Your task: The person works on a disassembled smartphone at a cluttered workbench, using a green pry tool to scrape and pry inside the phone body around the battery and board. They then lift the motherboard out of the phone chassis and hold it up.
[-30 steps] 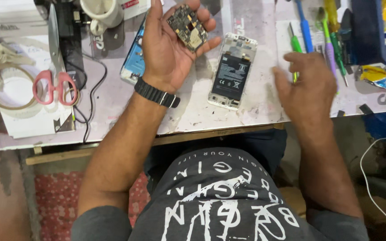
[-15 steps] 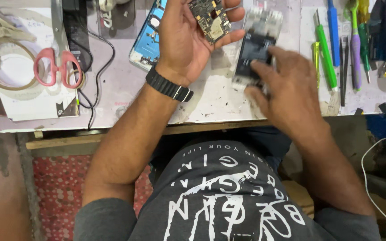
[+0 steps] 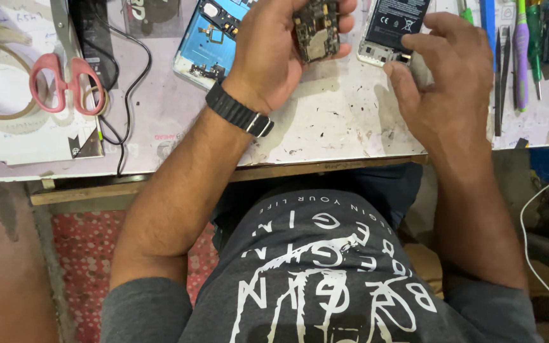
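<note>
Since the earlier frames, the right hand (image 3: 446,82) has been moved from the tool row at the right of the table (image 3: 325,133) across to the opened phone (image 3: 392,28), and the view has been tilted so that the table's far edge is cut off. The left hand (image 3: 281,47) has been kept raised over the far middle of the table with the circuit board (image 3: 316,28) in it.

The circuit board is held in the left grip, pinched between thumb and fingertips, above the table surface. The opened phone, its dark battery showing, lies flat near the far edge, just right of the board; its near end is touched by the right thumb and forefinger, the right grip being half closed on that end rather than clenched around it. A blue phone back cover (image 3: 208,44) lies just left of the left hand. Red-handled scissors (image 3: 65,76) rest toward the left edge, and screwdrivers (image 3: 519,44) are laid along the right edge.
</note>
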